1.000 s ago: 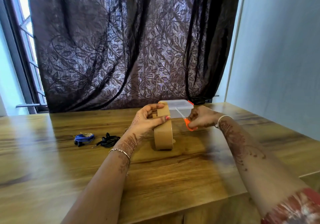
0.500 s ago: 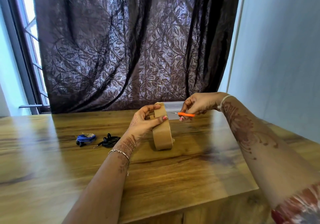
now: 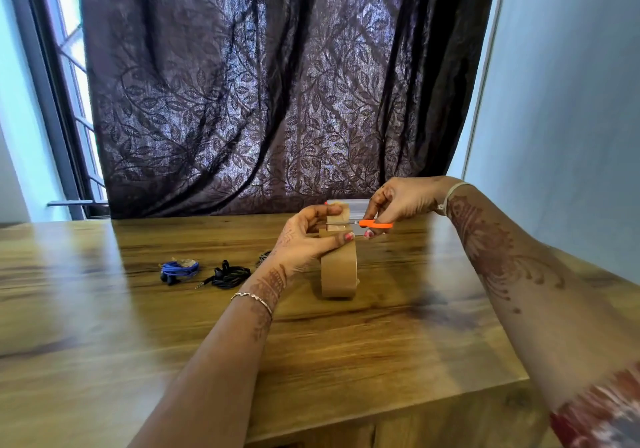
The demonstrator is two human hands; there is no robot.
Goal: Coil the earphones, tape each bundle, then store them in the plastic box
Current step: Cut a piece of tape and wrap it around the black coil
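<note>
- Brown tape roll (image 3: 338,271) stands on its edge on the wooden table (image 3: 346,361), near the middle of the board.
- The left hand (image 3: 311,236) grips the tape roll at its top; the thumb presses on the roll, and the forefinger holds up a short strip (image 3: 337,221) that is pulled free from it.
- The right hand (image 3: 401,202) comes in from 3 o'clock of the roll, with its fingers curled round the orange scissors (image 3: 375,223).
- The scissors lie almost level, and their thin blades reach the strip between the forefinger and the thumb of the left hand — I cannot tell if the blades are parted or closed.
- The plastic box (image 3: 349,203) sits at 12 o'clock of the roll, close behind both hands, and only its pale upper part shows.
- Blue earphones (image 3: 179,269) lie coiled in a bundle at 9 o'clock of the roll, well apart from it; something pale lies on top of the coil.
- Black earphones (image 3: 230,274) lie coiled just beside the blue ones, nearer to the roll, with the plug pointing toward 7 o'clock.
- A dark leaf-pattern curtain (image 3: 263,101) hangs behind the table.
</note>
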